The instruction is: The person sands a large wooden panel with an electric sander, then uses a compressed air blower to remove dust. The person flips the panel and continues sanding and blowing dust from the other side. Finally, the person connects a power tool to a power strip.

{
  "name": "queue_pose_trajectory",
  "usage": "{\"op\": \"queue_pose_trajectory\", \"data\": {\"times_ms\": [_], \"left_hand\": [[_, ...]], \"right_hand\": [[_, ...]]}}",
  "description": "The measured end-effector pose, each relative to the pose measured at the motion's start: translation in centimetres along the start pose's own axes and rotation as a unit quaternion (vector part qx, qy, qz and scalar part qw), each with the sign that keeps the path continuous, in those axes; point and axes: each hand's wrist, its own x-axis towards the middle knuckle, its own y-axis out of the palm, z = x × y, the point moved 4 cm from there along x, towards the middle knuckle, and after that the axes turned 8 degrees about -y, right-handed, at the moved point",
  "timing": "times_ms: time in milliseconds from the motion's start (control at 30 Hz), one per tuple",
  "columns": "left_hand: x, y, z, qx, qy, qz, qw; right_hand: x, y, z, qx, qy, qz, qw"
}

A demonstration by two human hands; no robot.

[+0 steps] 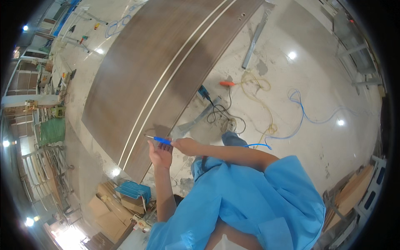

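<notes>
A screwdriver (161, 140) with a blue handle and a thin metal shaft points left over the near end of a brown wood-grain door panel (137, 79). Two pale strips run along the panel. My right hand (186, 146) is closed round the back end of the handle. Palm up beneath it, my left hand (161, 156) has its fingers apart, thumb raised; whether these fingers touch the handle I cannot tell. The shaft tip is close to the panel surface near the pale strips.
On the floor right of the panel lie a dark teal power tool (204, 92), an orange-red object (227, 83) with a yellowish cord, a blue hose (302, 110) and a metal bar (255, 41). A blue box (133, 191) and cardboard (110, 212) stand near my left arm.
</notes>
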Motion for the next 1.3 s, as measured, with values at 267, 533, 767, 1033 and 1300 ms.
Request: {"op": "queue_pose_trajectory", "data": {"times_ms": [267,533,767,1033,1300], "left_hand": [[2.7,-4.3,-6.9,0.673,0.292,-0.410,0.542],[13.2,3.4,-5.7,0.658,0.322,-0.541,0.412],[20.7,23.0,0.3,0.750,0.439,-0.337,0.363],[25.9,35.9,5.0,0.806,0.456,-0.186,0.327],[31.1,45.2,8.4,0.826,0.464,-0.090,0.305]], "right_hand": [[-5.4,-22.9,-13.0,-0.050,-0.032,-0.139,0.988],[-9.2,-38.4,-15.9,0.134,0.096,-0.346,0.924],[-14.5,-50.1,-19.0,0.228,0.177,-0.448,0.846],[-17.5,-58.5,-20.7,0.172,0.243,-0.322,0.899],[-17.5,-66.7,-23.9,0.122,0.230,-0.515,0.816]]}}
